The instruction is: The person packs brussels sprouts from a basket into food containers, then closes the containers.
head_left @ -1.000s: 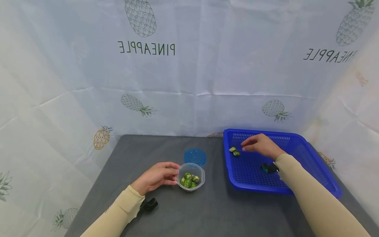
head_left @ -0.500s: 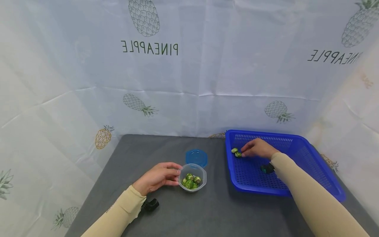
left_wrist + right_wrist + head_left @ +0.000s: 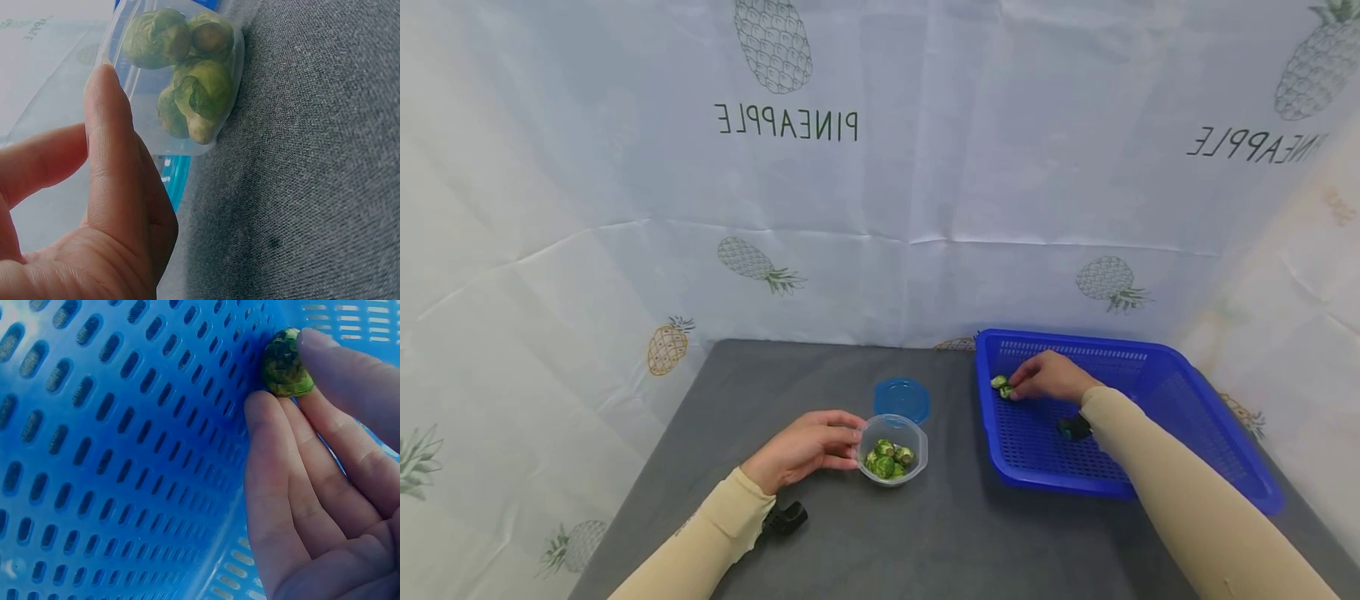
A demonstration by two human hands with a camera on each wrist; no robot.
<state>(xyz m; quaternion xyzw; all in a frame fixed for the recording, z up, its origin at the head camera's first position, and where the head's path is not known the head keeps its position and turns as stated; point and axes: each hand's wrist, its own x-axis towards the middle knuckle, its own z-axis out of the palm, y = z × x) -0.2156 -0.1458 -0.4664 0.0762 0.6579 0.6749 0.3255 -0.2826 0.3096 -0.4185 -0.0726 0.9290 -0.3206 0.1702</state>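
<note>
My left hand [image 3: 811, 446] rests its fingertips against the near-left side of a clear plastic container [image 3: 917, 467]. Several Brussels sprouts [image 3: 889, 458] lie inside it; in the left wrist view, green sprouts [image 3: 203, 90] show through its wall, and my fairly straight digits touch the outside. Down in the blue basket [image 3: 1075, 479], my right hand [image 3: 1051, 377] has its thumb and fingers around a Brussels sprout [image 3: 284, 365], seen close in the right wrist view. Another sprout [image 3: 998, 382] lies just left of it, by the basket's left wall.
A round blue lid [image 3: 902, 400] lies flat on the grey table [image 3: 865, 542] behind the container. Perforated walls surround the basket's floor. White pineapple-print cloth [image 3: 880, 192] hangs behind and at both sides. A black strapped device [image 3: 787, 517] sits at my left wrist.
My right hand has lowered into the basket and closed its thumb and fingers around the nearer sprout. My left hand stays at the container. The head view has shifted slightly.
</note>
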